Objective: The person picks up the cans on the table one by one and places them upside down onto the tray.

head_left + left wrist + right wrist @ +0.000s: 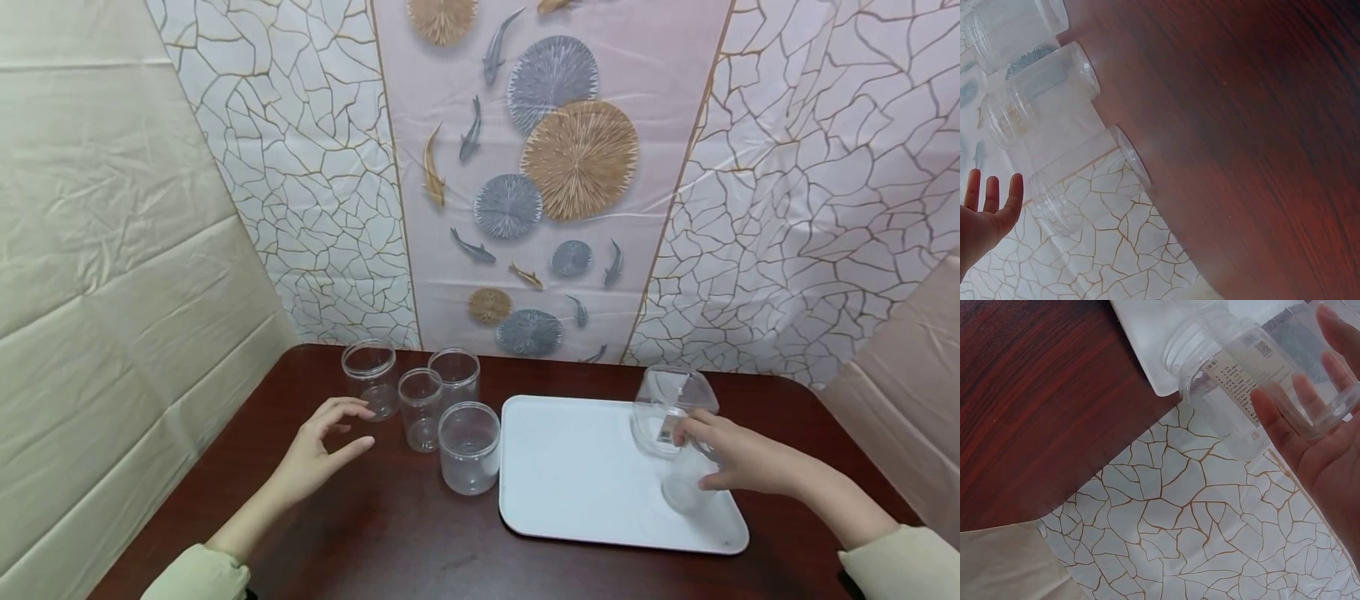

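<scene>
My right hand (746, 457) grips a small clear jar (679, 490) near its rim, over the right part of the white tray (577, 467). In the right wrist view, several fingers (1275, 422) show around and through the clear wall. Just behind it on the tray stands a larger squarish clear container (660, 400), with a printed label (1235, 384). My left hand (318, 450) holds nothing; its fingers are loosely bent with the thumb apart. Close by on its right are clear round jars: a back-left one (371, 379), a narrow one (422, 412) and a front one (469, 454).
Another clear jar (456, 375) stands behind the narrow one. The front jar is right beside the tray's left edge. Everything is on a dark reddish-brown table (375, 533), with a patterned cloth (525, 250) along the back and plain cloth (112, 333) at the left.
</scene>
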`<state>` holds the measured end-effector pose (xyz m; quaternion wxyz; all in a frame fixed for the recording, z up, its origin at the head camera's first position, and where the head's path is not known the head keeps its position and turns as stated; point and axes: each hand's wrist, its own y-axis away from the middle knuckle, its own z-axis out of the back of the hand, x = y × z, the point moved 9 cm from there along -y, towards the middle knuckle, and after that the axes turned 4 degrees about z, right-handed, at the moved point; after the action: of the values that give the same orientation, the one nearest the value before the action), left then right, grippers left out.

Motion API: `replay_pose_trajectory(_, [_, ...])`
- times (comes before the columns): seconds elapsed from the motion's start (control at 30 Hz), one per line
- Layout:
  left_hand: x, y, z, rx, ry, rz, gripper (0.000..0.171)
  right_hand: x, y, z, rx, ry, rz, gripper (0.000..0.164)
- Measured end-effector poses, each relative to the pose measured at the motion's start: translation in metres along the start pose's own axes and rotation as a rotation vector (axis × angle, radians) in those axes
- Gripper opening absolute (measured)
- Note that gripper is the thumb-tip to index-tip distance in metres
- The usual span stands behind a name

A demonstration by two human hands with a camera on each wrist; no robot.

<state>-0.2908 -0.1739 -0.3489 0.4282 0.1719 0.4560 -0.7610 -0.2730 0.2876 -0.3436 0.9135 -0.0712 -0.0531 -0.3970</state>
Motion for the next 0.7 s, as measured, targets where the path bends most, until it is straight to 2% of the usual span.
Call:
replay_pose_trajectory(0.2, [0.000, 0.001, 0.000, 0.001, 0.000, 0.002, 0.030, 0.000, -0.002, 0.000, 0.026, -0.016, -0.007, 0.050])
replay_pose_trajectory(0.5, [0.003, -0.001, -0.001, 0.010, -0.009, -0.004, 0.028, -0.005, -0.002, -0.010, 0.088, -0.029, -0.069, 0.049])
replay_pose_trajectory(0.7, [0.003, -0.005, -0.003, 0.009, -0.032, -0.011, 0.029, -0.004, -0.001, -0.007, 0.060, 0.019, -0.055, 0.046])
